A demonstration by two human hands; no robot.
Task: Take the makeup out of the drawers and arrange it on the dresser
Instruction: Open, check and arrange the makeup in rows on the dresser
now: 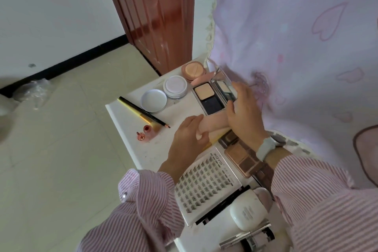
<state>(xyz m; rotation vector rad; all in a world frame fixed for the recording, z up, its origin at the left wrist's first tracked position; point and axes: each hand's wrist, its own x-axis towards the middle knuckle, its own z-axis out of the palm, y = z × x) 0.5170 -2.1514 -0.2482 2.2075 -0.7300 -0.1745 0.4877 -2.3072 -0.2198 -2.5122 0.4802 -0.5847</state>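
A white dresser top (131, 120) stands beside a lilac curtain (296, 47) and a red-brown door (155, 16). The left hand (188, 139) curls round one end of a pale peach tube (214, 124); the right hand (245, 116) lies over its other end, fingertips on the open compact's mirror lid (224, 88). Nearby lie a lash tray (204, 188), brown eyeshadow palette (243, 159), round jars (175, 86), black pencil (143, 111) — all crowded close together.

Free strip: bare dresser top (131, 120) at nine o'clock — beside the pencil (144, 111).
Blocked, three o'clock: curtain (296, 47) touching the open compact (214, 94).
Crowded, six o'clock: lash tray (204, 186) — palette (243, 157) alongside.
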